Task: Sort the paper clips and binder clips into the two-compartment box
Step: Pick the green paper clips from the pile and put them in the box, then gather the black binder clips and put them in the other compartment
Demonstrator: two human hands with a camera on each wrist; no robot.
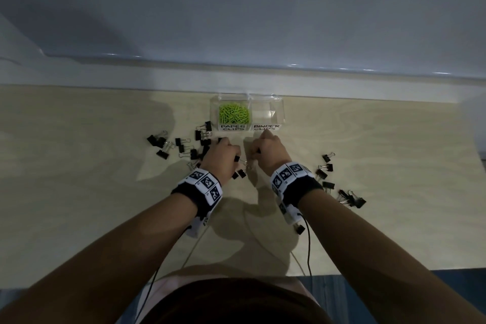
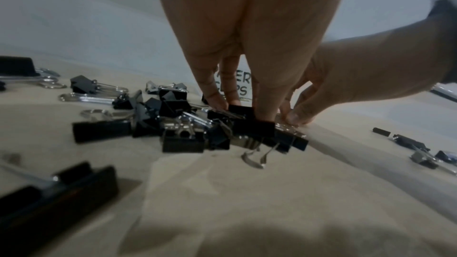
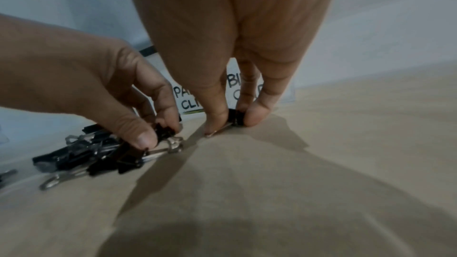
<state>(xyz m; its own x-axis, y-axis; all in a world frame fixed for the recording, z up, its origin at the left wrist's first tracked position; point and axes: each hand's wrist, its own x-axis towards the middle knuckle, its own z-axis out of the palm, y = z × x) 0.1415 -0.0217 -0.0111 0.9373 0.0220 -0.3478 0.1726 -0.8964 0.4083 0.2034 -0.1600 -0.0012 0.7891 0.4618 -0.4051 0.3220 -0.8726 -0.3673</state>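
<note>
A clear two-compartment box (image 1: 281, 108) stands at the table's far edge. Its left half, labelled PAPER CLIPS, holds green paper clips (image 1: 234, 113); the right half, labelled BINDER CLIPS, looks empty. Just in front of the box, my left hand (image 1: 223, 152) reaches down into a pile of black binder clips (image 2: 183, 136) and pinches one clip (image 2: 249, 122) at the pile's right end. My right hand (image 3: 236, 120) pinches a single black binder clip (image 3: 233, 116) between thumb and fingers, low on the table before the BINDER CLIPS label.
More black binder clips lie scattered to the left (image 1: 168, 144) and to the right (image 1: 342, 189) of my hands. The wooden table (image 1: 92, 179) ends at a white wall ledge (image 1: 131, 73) behind the box. Cables run from both wristbands toward me.
</note>
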